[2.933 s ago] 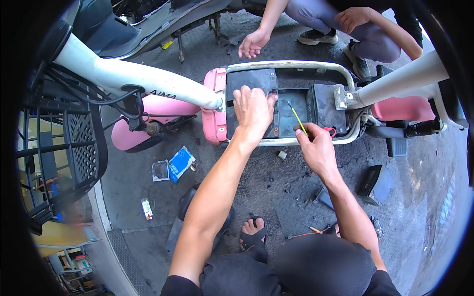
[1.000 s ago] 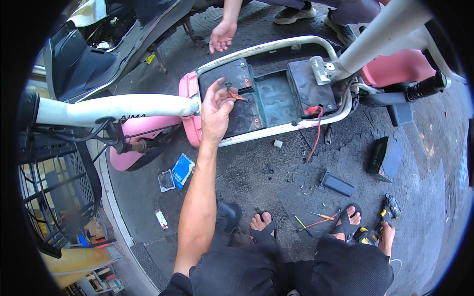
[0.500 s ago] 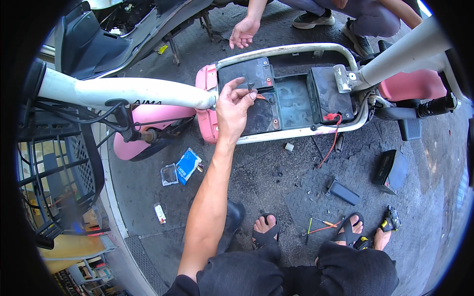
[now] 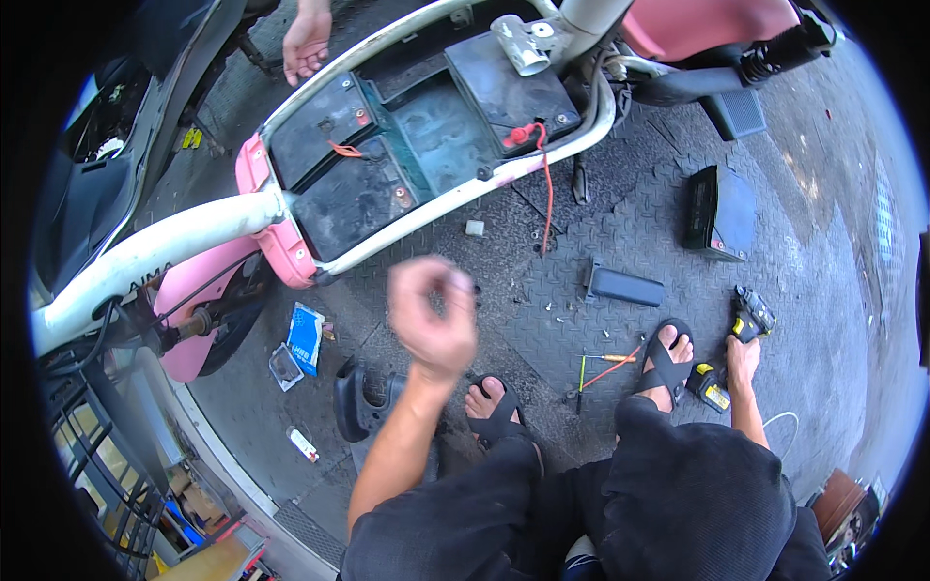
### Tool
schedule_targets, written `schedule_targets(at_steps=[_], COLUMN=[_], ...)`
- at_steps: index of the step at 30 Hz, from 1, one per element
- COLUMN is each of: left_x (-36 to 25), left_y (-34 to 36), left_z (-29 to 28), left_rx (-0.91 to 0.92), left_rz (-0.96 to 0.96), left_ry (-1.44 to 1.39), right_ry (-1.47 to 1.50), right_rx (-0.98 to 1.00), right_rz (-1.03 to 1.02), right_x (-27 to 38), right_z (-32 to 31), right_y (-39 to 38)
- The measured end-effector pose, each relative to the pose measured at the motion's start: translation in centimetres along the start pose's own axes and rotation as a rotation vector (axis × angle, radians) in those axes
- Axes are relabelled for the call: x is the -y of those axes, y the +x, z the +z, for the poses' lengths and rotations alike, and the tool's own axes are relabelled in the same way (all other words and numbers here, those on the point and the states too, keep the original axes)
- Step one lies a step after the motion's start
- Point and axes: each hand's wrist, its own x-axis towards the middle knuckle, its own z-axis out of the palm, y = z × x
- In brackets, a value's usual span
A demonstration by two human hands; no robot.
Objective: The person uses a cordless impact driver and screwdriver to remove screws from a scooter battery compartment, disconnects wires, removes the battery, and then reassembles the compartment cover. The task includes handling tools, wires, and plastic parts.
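Observation:
My left hand point(image 4: 433, 320) hangs over the floor in front of the scooter frame point(image 4: 455, 198), smeared by motion. Its fingers are curled in toward the thumb; whatever they hold is too blurred to make out. At the lower right, my right hand point(image 4: 744, 364) is wrapped around the handle of a black and yellow cordless drill point(image 4: 753, 312), beside my foot. Black batteries sit inside the frame: two at the left point(image 4: 354, 201) with orange wires point(image 4: 345, 150), and another battery point(image 4: 509, 85) at the right with a red lead point(image 4: 548, 194). Between them lies a bare section of tray point(image 4: 446, 145).
A loose battery point(image 4: 720, 213), a black oblong case point(image 4: 625, 286), screwdrivers point(image 4: 610, 359) and a blue packet point(image 4: 305, 337) lie on the floor. Another person's hand point(image 4: 307, 44) hangs beyond the frame. A basket point(image 4: 107, 484) stands at the left.
My left hand has come back from above the batteries toward me, over the floor. My view has shifted, so the frame appears farther up and left. The right hand still grips the drill.

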Motion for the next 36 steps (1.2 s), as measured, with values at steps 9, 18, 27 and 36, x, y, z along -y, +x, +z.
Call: schedule_targets(at_steps=[9,18,27,36], left_x=[-0.4,-1.4,-5.9,-7.6], left_y=[-18.9,-13.0,5.5,4.9], left_z=[9.0,8.0,3.0,-1.4], left_rx=[1.058,0.870,-0.208,-0.355], left_rz=[-0.498,-0.447,-0.623,-0.646], left_ry=[0.245,-0.275,-1.185,-1.238], right_ry=[0.624,0.797,0.448,0.458], right_rx=[0.446,0.957,0.960,0.955], right_rz=[0.059,-0.190,-0.716,-1.093], right_x=[1.3,8.3,20.9,26.6], right_z=[-3.5,-11.6,-10.3,-7.5], right_y=[-0.7,-6.8,-19.8,-26.6])
